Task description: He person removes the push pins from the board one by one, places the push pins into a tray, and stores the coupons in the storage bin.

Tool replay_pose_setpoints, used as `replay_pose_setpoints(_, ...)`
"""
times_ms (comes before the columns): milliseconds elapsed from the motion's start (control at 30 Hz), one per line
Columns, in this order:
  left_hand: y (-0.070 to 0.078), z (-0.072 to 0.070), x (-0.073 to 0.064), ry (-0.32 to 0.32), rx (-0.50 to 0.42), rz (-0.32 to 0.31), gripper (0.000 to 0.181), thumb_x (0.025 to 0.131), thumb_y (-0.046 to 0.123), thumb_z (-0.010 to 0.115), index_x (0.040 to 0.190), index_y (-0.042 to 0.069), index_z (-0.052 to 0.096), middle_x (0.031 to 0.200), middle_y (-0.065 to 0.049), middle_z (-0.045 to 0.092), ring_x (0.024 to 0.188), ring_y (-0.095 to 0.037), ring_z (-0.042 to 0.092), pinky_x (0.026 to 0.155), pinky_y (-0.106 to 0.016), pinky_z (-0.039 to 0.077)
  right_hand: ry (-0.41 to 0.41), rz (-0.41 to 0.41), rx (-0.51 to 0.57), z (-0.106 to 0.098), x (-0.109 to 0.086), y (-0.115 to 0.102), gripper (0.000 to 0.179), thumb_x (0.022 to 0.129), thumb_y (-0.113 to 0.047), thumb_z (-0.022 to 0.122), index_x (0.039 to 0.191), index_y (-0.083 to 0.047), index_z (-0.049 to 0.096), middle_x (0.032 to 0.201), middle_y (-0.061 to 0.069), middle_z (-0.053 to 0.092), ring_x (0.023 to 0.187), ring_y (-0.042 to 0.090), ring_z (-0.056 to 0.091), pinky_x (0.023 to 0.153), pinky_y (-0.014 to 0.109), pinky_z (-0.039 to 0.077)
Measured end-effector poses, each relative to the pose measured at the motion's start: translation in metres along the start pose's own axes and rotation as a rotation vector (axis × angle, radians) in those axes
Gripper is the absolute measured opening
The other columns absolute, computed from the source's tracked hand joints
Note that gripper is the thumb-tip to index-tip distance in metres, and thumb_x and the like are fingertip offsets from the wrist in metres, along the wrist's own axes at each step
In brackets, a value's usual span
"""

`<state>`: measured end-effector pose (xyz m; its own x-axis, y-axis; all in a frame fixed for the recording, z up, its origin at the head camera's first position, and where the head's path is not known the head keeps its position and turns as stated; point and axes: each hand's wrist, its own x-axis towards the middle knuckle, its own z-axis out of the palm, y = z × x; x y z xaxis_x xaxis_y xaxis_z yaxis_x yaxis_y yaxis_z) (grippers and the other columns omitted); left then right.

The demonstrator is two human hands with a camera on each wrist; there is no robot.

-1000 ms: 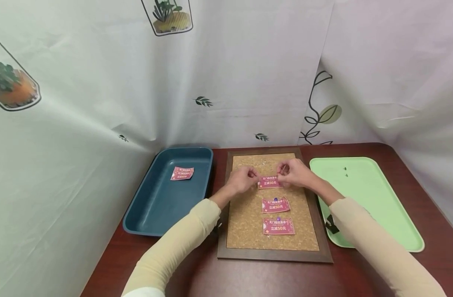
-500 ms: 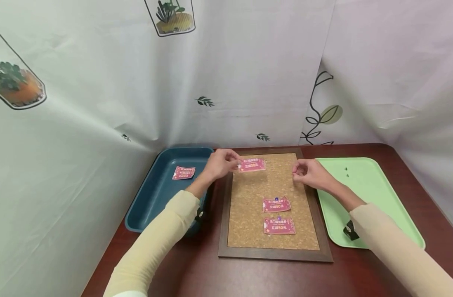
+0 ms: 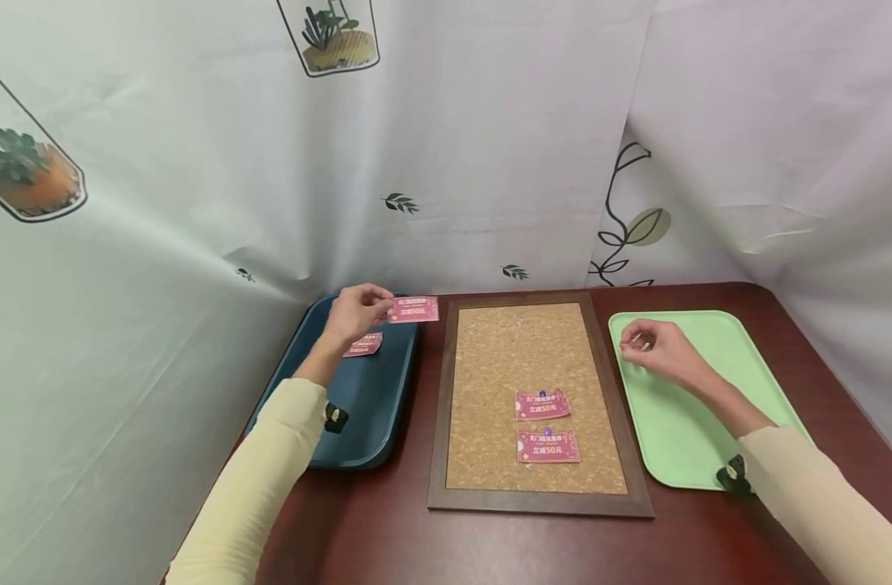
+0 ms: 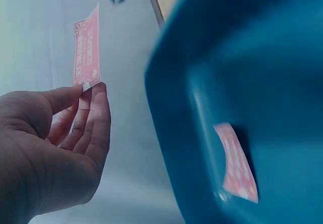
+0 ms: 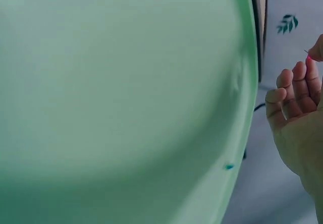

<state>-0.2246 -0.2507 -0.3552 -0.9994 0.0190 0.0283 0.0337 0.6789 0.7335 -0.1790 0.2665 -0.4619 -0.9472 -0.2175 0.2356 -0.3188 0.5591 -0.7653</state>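
My left hand [image 3: 357, 313] pinches a pink paper coupon [image 3: 414, 309] by one end, thumb against fingertips. It holds the coupon above the far end of the blue tray [image 3: 387, 439], where more coupon paper [image 4: 236, 163] lies. Over the near left edge of the green tray [image 3: 698, 422] is my right hand [image 3: 658, 348]. In the right wrist view its thumb and a finger pinch a small pink pushpin [image 5: 309, 57] with a thin needle. Two coupons, an upper one [image 3: 543, 405] and a lower one [image 3: 548, 447], are pinned on the corkboard [image 3: 490, 366].
The brown wooden frame [image 3: 541, 504] of the corkboard lies between the two trays on the dark red table [image 3: 534, 548]. A small green item [image 5: 229, 167] sits by the green tray's rim. A patterned white curtain [image 3: 475, 162] hangs behind.
The third coupon has come off the corkboard with my left hand, which carried it left to the blue tray. My right hand has moved right from the board to the green tray.
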Motion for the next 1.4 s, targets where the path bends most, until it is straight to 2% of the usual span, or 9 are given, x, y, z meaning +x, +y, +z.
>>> replay_pose_setpoints(233,-0.043,-0.023,-0.003,0.068,0.053,-0.09,0.026,0.109,0.025,0.064,0.122,0.004,0.071,0.109,-0.018,0.071,0.103,-0.039,0.072,0.091,-0.051,0.058,0.062,0.052,0.008,-0.02,-0.02,0.015,0.009,0.091,-0.003,0.073,0.098,0.0,0.07,0.081,0.004,0.069,0.068,0.004,0.059,0.049,0.024,0.045)
replay_pose_setpoints(467,-0.068,-0.032,-0.005,0.095,0.129,-0.152,0.024,0.11,0.016,0.061,0.124,-0.001,0.07,0.117,-0.023,0.07,0.104,-0.037,0.071,0.089,-0.047,0.057,0.09,0.103,0.015,-0.032,-0.031,0.026,0.008,0.093,-0.004,0.072,0.098,0.001,0.068,0.076,-0.002,0.068,0.063,0.004,0.058,0.048,0.026,0.047)
replay_pose_setpoints(633,-0.079,-0.034,-0.004,0.105,0.161,-0.195,0.024,0.109,0.015,0.061,0.124,-0.002,0.07,0.117,-0.023,0.071,0.101,-0.033,0.068,0.087,-0.044,0.055,0.085,0.125,0.038,-0.036,-0.035,0.032,0.011,0.095,-0.004,0.071,0.1,0.004,0.068,0.076,0.003,0.07,0.062,0.004,0.058,0.048,0.025,0.046)
replay_pose_setpoints(933,-0.1,-0.035,-0.001,0.112,0.189,-0.28,0.025,0.107,0.015,0.063,0.122,-0.003,0.072,0.121,-0.024,0.07,0.108,-0.038,0.059,0.091,-0.049,0.048,0.079,0.149,0.025,-0.041,-0.041,0.043,0.015,0.097,-0.003,0.07,0.104,0.009,0.067,0.08,0.008,0.072,0.067,0.005,0.062,0.053,0.024,0.045)
replay_pose_setpoints(1233,-0.11,-0.028,0.001,0.121,0.187,-0.332,0.023,0.108,0.015,0.062,0.119,-0.002,0.073,0.12,-0.024,0.068,0.103,-0.035,0.059,0.091,-0.048,0.05,0.085,0.165,-0.009,-0.042,-0.045,0.048,0.016,0.097,-0.006,0.07,0.104,0.008,0.069,0.079,0.001,0.071,0.069,0.002,0.061,0.058,0.023,0.045)
replay_pose_setpoints(1400,-0.112,-0.023,0.002,0.126,0.196,-0.326,0.021,0.107,0.014,0.063,0.117,-0.003,0.072,0.115,-0.023,0.069,0.099,-0.034,0.062,0.09,-0.048,0.051,0.092,0.158,-0.012,-0.042,-0.047,0.049,0.015,0.097,-0.006,0.071,0.104,0.008,0.07,0.08,-0.004,0.07,0.071,0.0,0.06,0.059,0.021,0.046)
